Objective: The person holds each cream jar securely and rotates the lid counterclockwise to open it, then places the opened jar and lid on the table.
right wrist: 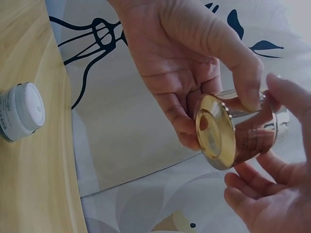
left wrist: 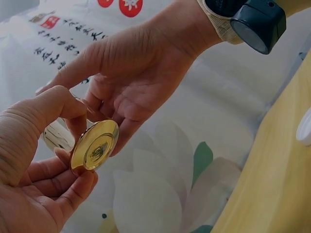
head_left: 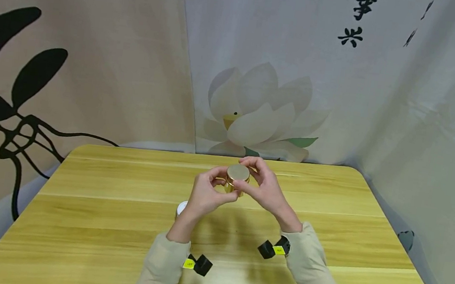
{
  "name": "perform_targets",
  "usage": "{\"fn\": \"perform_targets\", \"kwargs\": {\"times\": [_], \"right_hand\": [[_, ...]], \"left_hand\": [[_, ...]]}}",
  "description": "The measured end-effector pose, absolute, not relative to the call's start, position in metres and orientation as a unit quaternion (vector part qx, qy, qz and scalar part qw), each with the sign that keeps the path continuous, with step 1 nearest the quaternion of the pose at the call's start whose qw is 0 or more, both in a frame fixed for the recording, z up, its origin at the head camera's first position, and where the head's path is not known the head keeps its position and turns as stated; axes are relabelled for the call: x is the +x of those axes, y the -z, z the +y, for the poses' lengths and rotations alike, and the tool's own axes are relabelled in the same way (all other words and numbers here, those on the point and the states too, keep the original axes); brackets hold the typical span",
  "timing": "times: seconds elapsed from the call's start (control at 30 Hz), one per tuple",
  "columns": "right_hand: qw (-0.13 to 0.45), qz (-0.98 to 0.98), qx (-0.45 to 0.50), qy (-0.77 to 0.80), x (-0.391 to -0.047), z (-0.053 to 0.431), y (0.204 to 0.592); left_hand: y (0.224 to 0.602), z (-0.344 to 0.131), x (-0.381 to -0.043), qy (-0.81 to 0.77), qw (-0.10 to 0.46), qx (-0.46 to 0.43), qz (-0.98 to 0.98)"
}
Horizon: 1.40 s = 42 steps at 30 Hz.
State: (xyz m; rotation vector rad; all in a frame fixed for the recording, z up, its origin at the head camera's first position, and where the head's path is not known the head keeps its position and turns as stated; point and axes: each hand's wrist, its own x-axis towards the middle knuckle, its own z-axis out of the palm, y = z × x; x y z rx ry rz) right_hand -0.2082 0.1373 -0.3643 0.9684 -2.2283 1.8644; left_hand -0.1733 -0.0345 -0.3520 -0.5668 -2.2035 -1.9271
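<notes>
A small shiny gold jar [head_left: 230, 187] is held up above the table between both hands, its flat lid [head_left: 238, 172] facing upward in the head view. My left hand [head_left: 209, 195] grips the jar's lower part between thumb and fingers. From the other side, my right hand [head_left: 267, 190] holds the lid end, thumb in front and forefinger at the far edge. The jar's round gold base [right wrist: 214, 133] shows in the right wrist view. Standing on the table is a second jar [right wrist: 22, 111] with a white top, partly hidden behind my left wrist in the head view.
The wooden table [head_left: 114, 232] has rounded far corners and ends close to a hanging cloth [head_left: 127, 54] printed with a lotus, leaves and characters. Black camera units [head_left: 203, 265] sit on both wrists, over pale sleeves [head_left: 163, 266].
</notes>
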Motion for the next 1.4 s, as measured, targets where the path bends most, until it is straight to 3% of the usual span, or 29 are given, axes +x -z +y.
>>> {"fn": "perform_targets", "kwargs": {"times": [0.3,0.6,0.97,1.4], "right_hand": [[0.049,-0.721,0.359,-0.591,-0.2096,0.1393,0.3655],[0.049,-0.727,0.316,-0.607,-0.21,0.1377,0.3667],[0.038,-0.727,0.364,-0.581,-0.211,0.143,0.3645],[0.053,-0.73,0.329,-0.597,-0.2103,0.1395,0.3657]], "left_hand": [[0.3522,-0.0352,-0.1729,0.646,0.085,-0.193,-0.734],[0.3508,-0.0351,-0.172,0.648,0.076,-0.185,-0.735],[0.3518,-0.0345,-0.173,0.648,0.082,-0.189,-0.733],[0.3521,-0.0344,-0.1732,0.643,0.08,-0.193,-0.737]]}}
